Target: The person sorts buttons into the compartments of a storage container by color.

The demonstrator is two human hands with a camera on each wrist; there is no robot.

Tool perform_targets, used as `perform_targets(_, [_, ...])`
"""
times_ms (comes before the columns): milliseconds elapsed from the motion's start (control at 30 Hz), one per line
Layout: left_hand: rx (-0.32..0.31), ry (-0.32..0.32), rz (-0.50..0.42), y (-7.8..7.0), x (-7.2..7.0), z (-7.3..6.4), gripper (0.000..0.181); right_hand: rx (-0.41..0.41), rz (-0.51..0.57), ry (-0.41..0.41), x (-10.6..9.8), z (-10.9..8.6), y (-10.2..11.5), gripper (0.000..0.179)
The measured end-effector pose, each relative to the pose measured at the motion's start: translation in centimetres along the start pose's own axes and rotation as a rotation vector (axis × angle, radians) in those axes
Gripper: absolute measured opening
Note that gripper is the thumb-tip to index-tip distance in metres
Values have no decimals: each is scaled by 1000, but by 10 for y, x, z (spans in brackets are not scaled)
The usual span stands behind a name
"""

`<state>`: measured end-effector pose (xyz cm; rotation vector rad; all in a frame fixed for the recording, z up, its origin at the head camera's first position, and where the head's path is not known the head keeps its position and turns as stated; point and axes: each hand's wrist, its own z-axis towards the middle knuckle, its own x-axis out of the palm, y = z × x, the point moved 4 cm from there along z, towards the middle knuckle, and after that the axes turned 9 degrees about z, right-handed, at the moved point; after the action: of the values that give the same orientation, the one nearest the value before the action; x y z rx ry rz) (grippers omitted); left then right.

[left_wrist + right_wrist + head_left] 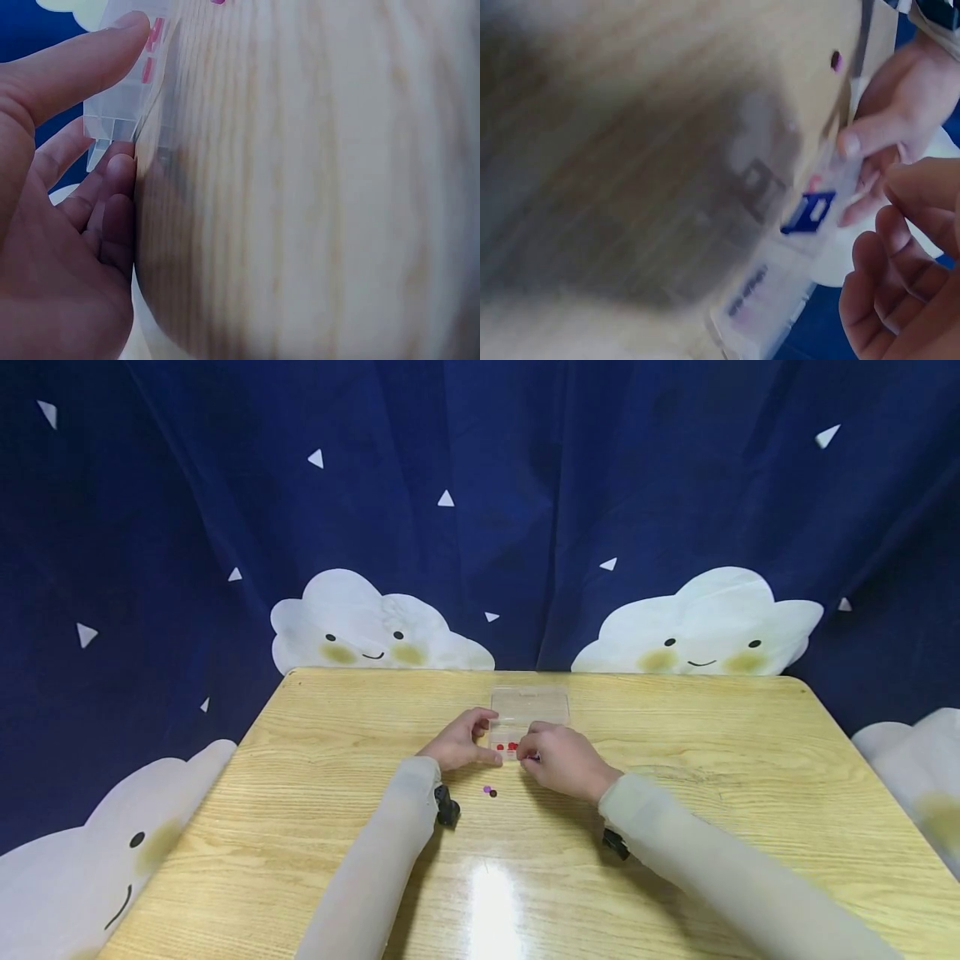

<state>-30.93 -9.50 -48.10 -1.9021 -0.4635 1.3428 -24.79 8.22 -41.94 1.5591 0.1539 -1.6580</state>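
A clear plastic box (pixel 116 101) lies on the table with its lid (pixel 529 703) opened back. My left hand (pixel 459 741) grips its left side, thumb at the front and fingers toward the back. Small red discs (pixel 500 747) sit inside the box. At its right part, my right hand (pixel 562 760) is bent with thumb and index finger together; whether something tiny is between them is hidden. A dark blue piece (pixel 810 212) shows at the box near the right fingertips, blurred. Dark marks (pixel 748 291) show farther along the box.
In front of the box, a purple disc (pixel 487 789) and a dark brown disc (pixel 492 793) lie close together on the wooden table (pixel 300 827). Behind the table hangs a blue curtain (pixel 510 510) with clouds. A black wrist device (pixel 447 807) is on the left arm.
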Motion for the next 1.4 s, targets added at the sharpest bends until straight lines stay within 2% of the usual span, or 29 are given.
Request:
perform_targets(267, [-6, -15, 17, -1, -1, -2, 75, -36, 27, 35, 23, -5, 9, 6])
perform_targets(600, [11, -25, 10, -1, -3, -2, 76, 48, 71, 33, 46, -7, 20, 5])
perform_targets(933, [23, -25, 23, -2, -2, -1, 75, 119, 91, -4, 52, -3, 25, 4])
perform_targets(1400, [27, -29, 30, -2, -3, -3, 74, 139, 101, 5, 55, 1, 24, 4])
